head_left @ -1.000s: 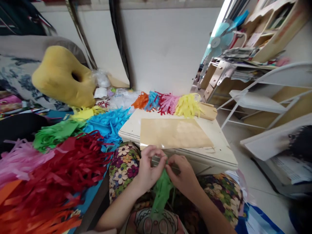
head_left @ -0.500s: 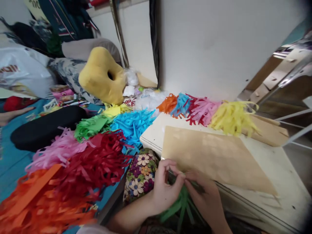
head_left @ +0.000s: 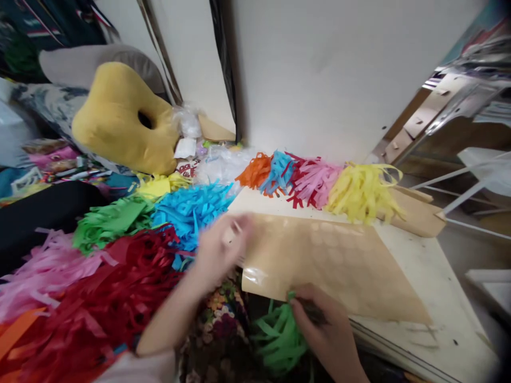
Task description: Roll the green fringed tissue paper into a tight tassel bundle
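Note:
My right hand [head_left: 327, 324] pinches the top end of a green paper-strip tassel [head_left: 279, 338], whose fringe hangs down over my lap. My left hand [head_left: 223, 244] is raised at the near left corner of a brown sheet [head_left: 287, 255] with pale round spots. Motion smears its fingers, so I cannot make out whether anything is between them. The sheet lies on a white board-like surface [head_left: 451, 287], its left corner shiny and slightly curled.
Orange [head_left: 255, 170], blue, red, pink and yellow tassels [head_left: 359, 191] line the board's back edge. To the left lie heaps of red [head_left: 120, 282], pink, green and blue strips [head_left: 191, 207]. A yellow cushion [head_left: 120, 117] stands behind them. A white wall [head_left: 311, 74] rises at the back.
My left hand has come away from the green tassel, moving up and left to the brown sheet's corner. My right hand keeps the tassel. The view has shifted right.

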A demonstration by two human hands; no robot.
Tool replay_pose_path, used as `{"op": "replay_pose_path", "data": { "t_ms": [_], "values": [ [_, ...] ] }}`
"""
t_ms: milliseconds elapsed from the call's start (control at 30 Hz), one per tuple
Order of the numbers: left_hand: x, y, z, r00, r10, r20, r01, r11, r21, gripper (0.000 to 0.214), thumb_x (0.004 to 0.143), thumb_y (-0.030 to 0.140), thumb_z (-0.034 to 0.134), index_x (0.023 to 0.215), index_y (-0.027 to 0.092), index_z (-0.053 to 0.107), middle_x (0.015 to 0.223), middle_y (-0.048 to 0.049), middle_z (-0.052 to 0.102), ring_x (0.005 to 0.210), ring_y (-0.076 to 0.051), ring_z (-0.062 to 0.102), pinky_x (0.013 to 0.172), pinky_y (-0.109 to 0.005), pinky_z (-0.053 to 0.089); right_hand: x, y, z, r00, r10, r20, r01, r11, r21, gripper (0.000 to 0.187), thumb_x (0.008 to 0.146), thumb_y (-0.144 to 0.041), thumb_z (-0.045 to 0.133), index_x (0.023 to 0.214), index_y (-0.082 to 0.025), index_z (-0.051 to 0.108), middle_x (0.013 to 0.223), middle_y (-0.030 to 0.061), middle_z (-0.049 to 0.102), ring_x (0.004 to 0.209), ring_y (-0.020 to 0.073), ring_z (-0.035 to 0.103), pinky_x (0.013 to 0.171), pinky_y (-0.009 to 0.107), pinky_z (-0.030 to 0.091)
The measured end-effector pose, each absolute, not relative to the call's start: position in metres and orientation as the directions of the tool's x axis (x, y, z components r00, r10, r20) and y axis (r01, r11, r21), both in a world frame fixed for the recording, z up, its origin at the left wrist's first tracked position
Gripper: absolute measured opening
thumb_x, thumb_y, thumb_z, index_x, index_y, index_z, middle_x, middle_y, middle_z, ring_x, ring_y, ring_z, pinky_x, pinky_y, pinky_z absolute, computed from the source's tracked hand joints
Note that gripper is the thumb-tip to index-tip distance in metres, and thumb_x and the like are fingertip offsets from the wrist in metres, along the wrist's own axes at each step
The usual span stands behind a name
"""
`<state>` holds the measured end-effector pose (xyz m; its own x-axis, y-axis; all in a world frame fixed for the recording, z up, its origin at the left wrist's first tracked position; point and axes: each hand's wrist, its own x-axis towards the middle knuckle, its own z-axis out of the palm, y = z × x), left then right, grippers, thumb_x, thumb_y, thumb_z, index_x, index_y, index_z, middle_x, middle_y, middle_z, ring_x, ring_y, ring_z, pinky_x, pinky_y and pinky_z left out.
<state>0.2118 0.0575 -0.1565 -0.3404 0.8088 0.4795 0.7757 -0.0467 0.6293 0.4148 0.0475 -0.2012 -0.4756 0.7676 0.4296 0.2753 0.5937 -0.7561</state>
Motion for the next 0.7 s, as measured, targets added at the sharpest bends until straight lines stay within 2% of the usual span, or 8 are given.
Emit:
{"op": "replay_pose_path", "data": {
  "t_ms": [67,100,200,300,400,567,700],
  "values": [
    [0.167,0.109,-0.144,-0.43,0.795,0.429,0.787,0.097,0.609,0.03,0.082,0.026,0.031,0.092,0.01,0.055,0.089,-0.0074,0.058,0.084,-0.016,0.052,0.077,-0.03,0.039,0.424,0.046,-0.198,-0.49,0.757,0.432,0.26,0.6,-0.757,0.007,0.074,-0.015,0.046,0.07,-0.017,0.052,0.065,0.0012,0.055,0.059,0.0108,0.053,0.053,0.019,0.044],
    [0.147,0.135,-0.143,-0.427,0.822,0.378,0.792,0.138,0.594,0.029,0.083,0.024,0.031,0.093,0.009,0.053,0.087,-0.0076,0.058,0.082,-0.016,0.053,0.076,-0.031,0.04,0.428,0.046,-0.197,-0.501,0.743,0.444,0.248,0.615,-0.749,0.007,0.074,-0.014,0.046,0.072,-0.017,0.052,0.066,0.0017,0.056,0.061,0.0113,0.054,0.054,0.019,0.045],
    [0.105,0.196,-0.157,-0.365,0.912,0.185,0.832,0.23,0.505,0.025,0.079,0.029,0.044,0.095,0.012,0.052,0.095,-0.0054,0.054,0.084,-0.016,0.052,0.073,-0.035,0.043,0.437,0.046,-0.195,-0.509,0.71,0.487,0.255,0.664,-0.703,0.012,0.074,-0.011,0.047,0.08,-0.019,0.053,0.073,0.0027,0.058,0.068,0.0122,0.055,0.06,0.02,0.046],
    [0.091,0.223,-0.18,-0.323,0.946,0.039,0.869,0.28,0.407,0.028,0.079,0.03,0.045,0.102,0.013,0.048,0.101,-0.0064,0.051,0.087,-0.017,0.051,0.073,-0.036,0.044,0.442,0.048,-0.199,-0.505,0.702,0.503,0.264,0.68,-0.684,0.017,0.074,-0.01,0.047,0.084,-0.022,0.054,0.077,0.0021,0.06,0.069,0.0112,0.057,0.061,0.016,0.047],
    [0.086,0.231,-0.195,-0.307,0.95,-0.057,0.894,0.308,0.325,0.029,0.078,0.029,0.045,0.103,0.014,0.047,0.103,-0.0067,0.05,0.09,-0.017,0.05,0.074,-0.036,0.044,0.446,0.049,-0.203,-0.509,0.707,0.491,0.252,0.667,-0.701,0.019,0.074,-0.009,0.046,0.086,-0.023,0.054,0.075,0.0004,0.06,0.062,0.0092,0.058,0.055,0.012,0.047],
    [0.077,0.234,-0.196,-0.324,0.94,-0.109,0.902,0.342,0.262,0.029,0.078,0.029,0.046,0.102,0.014,0.047,0.102,-0.0066,0.05,0.09,-0.017,0.05,0.074,-0.036,0.043,0.45,0.048,-0.202,-0.476,0.758,0.445,0.296,0.615,-0.731,0.016,0.074,-0.011,0.047,0.084,-0.023,0.055,0.071,-0.0014,0.06,0.062,0.0092,0.057,0.059,0.013,0.046],
    [0.073,0.231,-0.188,-0.355,0.933,-0.051,0.884,0.353,0.308,0.024,0.078,0.029,0.046,0.095,0.013,0.051,0.097,-0.0052,0.053,0.087,-0.016,0.051,0.074,-0.035,0.043,0.452,0.045,-0.201,-0.478,0.779,0.407,0.317,0.584,-0.747,0.014,0.074,-0.013,0.049,0.083,-0.022,0.055,0.073,-0.0011,0.06,0.064,0.0088,0.057,0.06,0.013,0.046]
  ]
}}
